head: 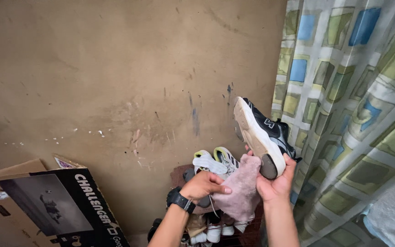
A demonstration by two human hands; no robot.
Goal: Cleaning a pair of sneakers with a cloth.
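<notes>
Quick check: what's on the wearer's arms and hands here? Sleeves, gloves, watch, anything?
Both forearms are bare: no sleeves and no gloves in view. The left hand has a black wristwatch with a wide black strap and a chunky dark case at the wrist. The right hand and its wrist carry nothing: no band or ring that shows. Fingernails look unpainted.

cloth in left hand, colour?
Pale pink cloth, clearest in the head view.
</notes>
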